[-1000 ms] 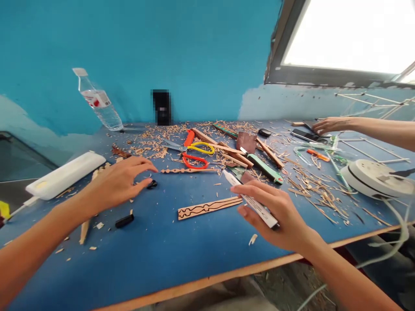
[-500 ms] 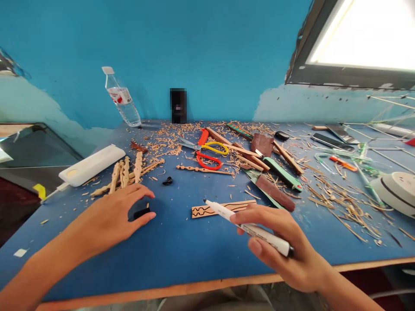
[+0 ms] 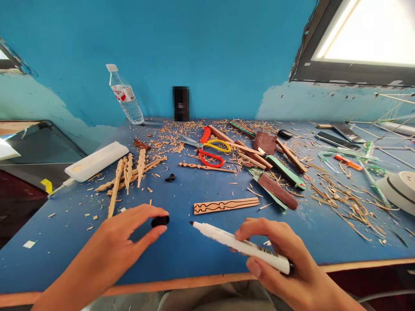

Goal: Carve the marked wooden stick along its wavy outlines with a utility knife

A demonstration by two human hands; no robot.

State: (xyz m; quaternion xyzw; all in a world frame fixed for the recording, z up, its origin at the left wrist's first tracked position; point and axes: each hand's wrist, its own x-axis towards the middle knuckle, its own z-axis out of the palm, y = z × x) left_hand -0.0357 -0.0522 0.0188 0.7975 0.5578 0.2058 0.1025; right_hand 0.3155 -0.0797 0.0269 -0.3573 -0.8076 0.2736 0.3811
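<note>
My right hand grips a smooth white marker, its long axis slanting up and leftward. The bare black tip points toward the stubby black cap, pinched between thumb and fingers of my left hand; tip and cap are near but apart. Beyond the tip, slightly right, lies a flat wooden strip inked with wavy lines. Farther off: knobbly carved sticks, scissors with looped handles, a clear plastic bottle.
</note>
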